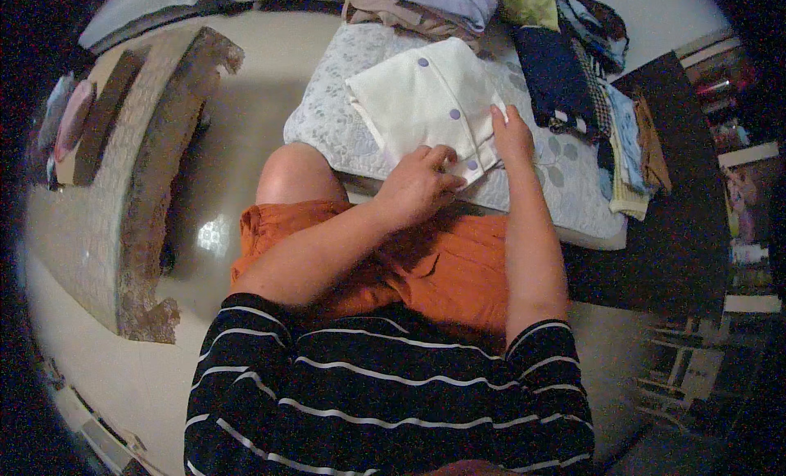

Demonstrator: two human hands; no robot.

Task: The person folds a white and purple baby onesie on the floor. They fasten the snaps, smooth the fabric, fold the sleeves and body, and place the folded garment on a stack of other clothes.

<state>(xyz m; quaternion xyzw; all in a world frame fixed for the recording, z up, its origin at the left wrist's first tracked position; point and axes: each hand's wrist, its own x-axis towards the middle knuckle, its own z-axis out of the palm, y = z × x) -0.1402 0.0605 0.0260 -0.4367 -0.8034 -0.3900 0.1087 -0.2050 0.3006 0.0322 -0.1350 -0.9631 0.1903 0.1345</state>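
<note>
A white folded garment [405, 107] with purple snap buttons along its front lies before me on a pale quilted cover with leaf prints [328, 107]. My right hand [513, 135] grips its right edge, thumb on top and the other fingers partly hidden. My left hand [424, 181] rests at the lower edge beside the lowest button [472, 165], fingers bent and a little apart. Whether the left fingertips pinch the cloth cannot be made out.
Behind the garment stands a pile of folded lavender and brown clothes [424, 9]. To the right lie dark navy folded clothes [552, 77] and several lighter pieces. A lace-edged covered table [141, 169] stands left. Dark shelving [737, 132] holds items at far right.
</note>
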